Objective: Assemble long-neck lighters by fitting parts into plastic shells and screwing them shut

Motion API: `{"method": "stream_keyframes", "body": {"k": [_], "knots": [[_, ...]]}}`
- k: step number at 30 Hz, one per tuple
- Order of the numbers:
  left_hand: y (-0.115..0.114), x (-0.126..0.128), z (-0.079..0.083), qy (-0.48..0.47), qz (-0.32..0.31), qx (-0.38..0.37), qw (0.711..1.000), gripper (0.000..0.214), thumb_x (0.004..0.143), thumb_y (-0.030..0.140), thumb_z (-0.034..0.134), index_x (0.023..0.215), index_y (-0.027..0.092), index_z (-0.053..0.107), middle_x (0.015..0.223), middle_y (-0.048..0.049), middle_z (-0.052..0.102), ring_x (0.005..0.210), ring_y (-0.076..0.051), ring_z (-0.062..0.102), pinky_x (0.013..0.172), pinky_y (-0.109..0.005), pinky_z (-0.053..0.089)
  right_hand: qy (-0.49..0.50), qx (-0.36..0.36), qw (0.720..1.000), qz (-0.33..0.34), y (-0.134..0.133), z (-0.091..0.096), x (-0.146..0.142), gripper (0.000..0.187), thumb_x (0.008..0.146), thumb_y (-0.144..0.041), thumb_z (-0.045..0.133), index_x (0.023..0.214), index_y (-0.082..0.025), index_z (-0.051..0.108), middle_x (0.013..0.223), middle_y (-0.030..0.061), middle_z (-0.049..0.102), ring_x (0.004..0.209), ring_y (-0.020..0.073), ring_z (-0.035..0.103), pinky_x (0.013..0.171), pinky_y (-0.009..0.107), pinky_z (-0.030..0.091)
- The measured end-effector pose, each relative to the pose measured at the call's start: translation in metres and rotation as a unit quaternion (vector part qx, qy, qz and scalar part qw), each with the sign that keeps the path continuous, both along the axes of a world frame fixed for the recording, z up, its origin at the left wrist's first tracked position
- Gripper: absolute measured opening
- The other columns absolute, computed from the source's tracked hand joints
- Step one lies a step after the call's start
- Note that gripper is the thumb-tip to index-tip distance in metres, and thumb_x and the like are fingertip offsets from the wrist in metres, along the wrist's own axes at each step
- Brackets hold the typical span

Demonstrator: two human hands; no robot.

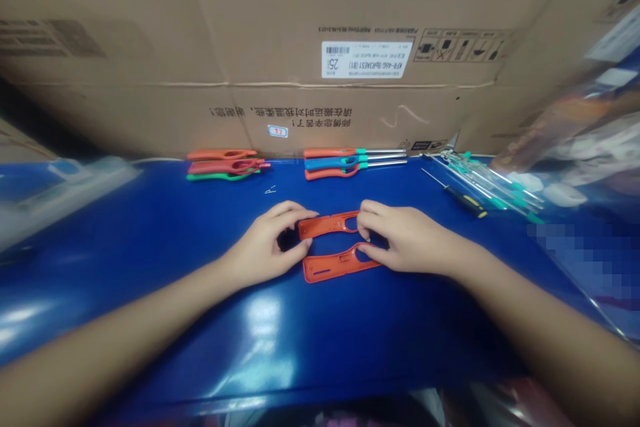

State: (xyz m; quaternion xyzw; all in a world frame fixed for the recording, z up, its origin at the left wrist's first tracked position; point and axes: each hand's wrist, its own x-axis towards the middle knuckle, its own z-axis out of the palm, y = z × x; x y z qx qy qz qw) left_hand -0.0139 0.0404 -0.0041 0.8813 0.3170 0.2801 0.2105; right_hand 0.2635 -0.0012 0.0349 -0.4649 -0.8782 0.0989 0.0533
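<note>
Two orange lighter handle halves lie side by side on the blue table, hollow insides up: an upper half [327, 225] and a lower half [327, 268]. At their left ends is my left hand [267, 243], thumb and fingers spread apart, the fingertips touching or very close to the halves. My right hand [400, 235] is closed at the right ends. Its curled fingers hold the upper half and its thumb presses on the lower one, covering part of both trigger openings.
Behind are stacked handle shells [223, 165] and lighters with metal tubes [335, 163]. A screwdriver [465, 200] lies right, beside a pile of metal tubes with green ends [480, 180]. A large cardboard box [250, 33] walls off the back. A translucent tray [60, 193] stands left.
</note>
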Motion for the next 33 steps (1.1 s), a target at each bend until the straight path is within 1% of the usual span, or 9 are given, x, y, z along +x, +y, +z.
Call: {"method": "stream_keyframes", "body": {"k": [3,5,6,9,11,13,18,26,33], "knots": [[-0.004,0.001,0.004,0.005,-0.026,0.040,0.999,0.028,0.091,0.026,0.064,0.119,0.021,0.068,0.115,-0.0075,0.066,0.105,-0.022,0.061,0.096,-0.040,0.050,0.006,0.012,1.000,0.001,0.001,0.000,0.001,0.024,0.091,-0.035,0.064,0.109,-0.021,0.057,0.113,0.0049,0.059,0.073,0.0152,0.057,0.059,0.028,0.037],[-0.006,0.001,0.006,0.014,-0.051,0.057,0.997,0.027,0.091,0.027,0.066,0.117,0.021,0.069,0.113,-0.0073,0.068,0.105,-0.023,0.060,0.097,-0.041,0.048,0.009,0.005,1.000,0.014,0.002,-0.002,0.001,0.029,0.094,-0.034,0.061,0.120,-0.022,0.056,0.122,0.0062,0.058,0.083,0.0175,0.062,0.064,0.029,0.042],[-0.007,0.001,0.007,0.020,-0.062,0.060,0.996,0.028,0.090,0.027,0.068,0.117,0.021,0.069,0.112,-0.0072,0.068,0.104,-0.023,0.060,0.096,-0.041,0.048,0.009,-0.001,1.000,0.021,0.003,-0.003,0.002,0.028,0.096,-0.032,0.059,0.122,-0.022,0.056,0.124,0.0063,0.057,0.086,0.0181,0.063,0.067,0.029,0.043],[-0.007,0.001,0.006,0.037,-0.079,0.055,0.995,0.028,0.089,0.026,0.068,0.116,0.020,0.069,0.111,-0.0071,0.070,0.102,-0.023,0.061,0.095,-0.042,0.048,0.008,-0.017,0.999,0.029,0.007,-0.007,0.003,0.018,0.100,-0.028,0.053,0.115,-0.022,0.059,0.116,0.0046,0.060,0.085,0.0173,0.063,0.070,0.030,0.045],[-0.006,0.000,0.004,0.036,-0.077,0.044,0.995,0.025,0.091,0.023,0.065,0.116,0.021,0.069,0.110,-0.0066,0.071,0.101,-0.022,0.063,0.095,-0.041,0.048,0.009,-0.021,0.999,0.028,0.007,-0.007,0.003,0.013,0.100,-0.027,0.053,0.109,-0.021,0.060,0.109,0.0035,0.061,0.082,0.0164,0.062,0.069,0.029,0.044],[-0.004,0.000,0.003,0.025,-0.074,0.032,0.996,0.024,0.092,0.021,0.062,0.115,0.020,0.070,0.108,-0.0063,0.071,0.100,-0.020,0.064,0.094,-0.039,0.050,0.012,-0.022,0.999,0.030,0.007,-0.007,0.003,0.011,0.100,-0.027,0.054,0.106,-0.021,0.061,0.107,0.0033,0.061,0.080,0.0160,0.061,0.068,0.029,0.044],[-0.002,0.000,0.001,0.008,-0.071,0.022,0.997,0.022,0.093,0.019,0.061,0.112,0.018,0.071,0.106,-0.0068,0.072,0.100,-0.020,0.064,0.090,-0.035,0.053,0.024,-0.018,0.999,0.039,0.006,-0.007,0.004,0.010,0.098,-0.025,0.055,0.105,-0.020,0.060,0.105,0.0034,0.061,0.080,0.0157,0.060,0.068,0.028,0.044],[0.000,0.002,0.000,0.001,-0.065,0.036,0.997,0.017,0.094,0.019,0.060,0.106,0.019,0.072,0.102,-0.0072,0.072,0.095,-0.020,0.066,0.088,-0.036,0.054,0.039,-0.015,0.998,0.050,0.008,-0.009,0.005,0.010,0.097,-0.025,0.056,0.103,-0.020,0.061,0.103,0.0037,0.062,0.078,0.0152,0.059,0.068,0.028,0.043],[0.001,0.003,0.001,-0.006,-0.064,0.038,0.997,0.018,0.095,0.019,0.059,0.106,0.019,0.073,0.100,-0.0072,0.072,0.093,-0.019,0.066,0.084,-0.034,0.055,0.042,-0.013,0.998,0.053,0.006,-0.010,0.005,0.011,0.097,-0.026,0.056,0.103,-0.020,0.062,0.102,0.0041,0.064,0.078,0.0152,0.060,0.068,0.028,0.043]]}}
